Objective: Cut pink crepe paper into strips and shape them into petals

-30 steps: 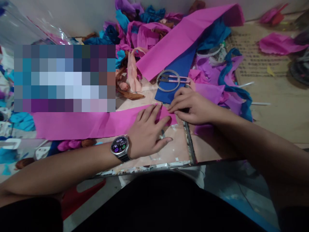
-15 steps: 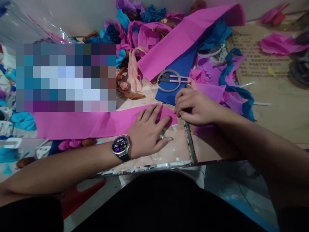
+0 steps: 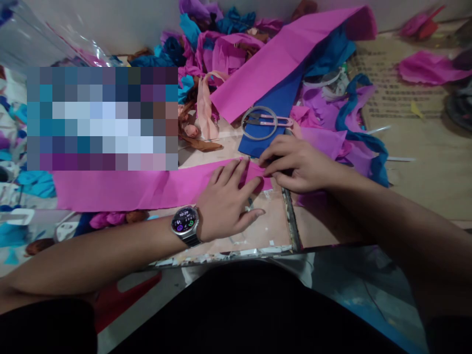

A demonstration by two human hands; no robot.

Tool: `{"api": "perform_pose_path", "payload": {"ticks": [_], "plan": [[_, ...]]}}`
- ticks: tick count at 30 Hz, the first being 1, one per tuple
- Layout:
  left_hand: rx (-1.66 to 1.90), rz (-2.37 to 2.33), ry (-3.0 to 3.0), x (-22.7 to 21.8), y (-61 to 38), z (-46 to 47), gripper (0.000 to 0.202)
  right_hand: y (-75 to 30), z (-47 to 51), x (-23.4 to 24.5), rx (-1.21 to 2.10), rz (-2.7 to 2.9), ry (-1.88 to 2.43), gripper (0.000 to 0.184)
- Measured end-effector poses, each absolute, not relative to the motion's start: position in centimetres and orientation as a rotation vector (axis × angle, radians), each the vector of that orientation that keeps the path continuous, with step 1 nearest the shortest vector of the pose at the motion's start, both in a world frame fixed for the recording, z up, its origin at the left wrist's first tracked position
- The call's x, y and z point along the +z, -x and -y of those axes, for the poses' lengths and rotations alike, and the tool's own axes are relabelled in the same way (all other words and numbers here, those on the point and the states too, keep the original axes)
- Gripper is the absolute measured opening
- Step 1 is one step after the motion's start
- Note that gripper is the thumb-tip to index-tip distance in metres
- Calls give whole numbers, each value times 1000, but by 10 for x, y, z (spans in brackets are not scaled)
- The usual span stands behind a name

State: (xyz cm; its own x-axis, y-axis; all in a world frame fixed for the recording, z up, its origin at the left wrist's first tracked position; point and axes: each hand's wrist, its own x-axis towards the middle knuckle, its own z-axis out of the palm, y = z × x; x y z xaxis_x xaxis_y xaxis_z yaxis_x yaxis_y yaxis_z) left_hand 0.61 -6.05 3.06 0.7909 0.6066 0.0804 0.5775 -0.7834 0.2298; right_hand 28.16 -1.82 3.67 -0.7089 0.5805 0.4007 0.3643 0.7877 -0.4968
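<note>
A long pink crepe paper strip [image 3: 129,187] lies across the table in front of me. My left hand [image 3: 226,201], with a watch on its wrist, lies flat on the strip's right end, fingers stretched out. My right hand [image 3: 298,164] rests at that same end with its fingertips pressed together on the paper's edge, over a dark flat ruler [image 3: 291,221]. Small snips with a ring [image 3: 261,122] lie on a blue paper sheet [image 3: 275,108] just beyond my right hand.
A heap of pink, purple and blue paper scraps [image 3: 221,44] fills the back of the table, with a wide pink strip [image 3: 287,54] laid over it. Brown cardboard [image 3: 416,147] covers the right side. A blurred patch hides the left.
My right hand's fingers drew back a little, then slid left again along the strip's end. My left hand stayed flat on the paper.
</note>
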Motion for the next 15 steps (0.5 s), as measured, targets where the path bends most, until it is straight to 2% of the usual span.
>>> {"api": "perform_pose_path", "payload": {"ticks": [15], "plan": [[234, -934, -2792, 29, -5, 61, 80, -280, 19, 39, 483, 2484, 662, 32]]}}
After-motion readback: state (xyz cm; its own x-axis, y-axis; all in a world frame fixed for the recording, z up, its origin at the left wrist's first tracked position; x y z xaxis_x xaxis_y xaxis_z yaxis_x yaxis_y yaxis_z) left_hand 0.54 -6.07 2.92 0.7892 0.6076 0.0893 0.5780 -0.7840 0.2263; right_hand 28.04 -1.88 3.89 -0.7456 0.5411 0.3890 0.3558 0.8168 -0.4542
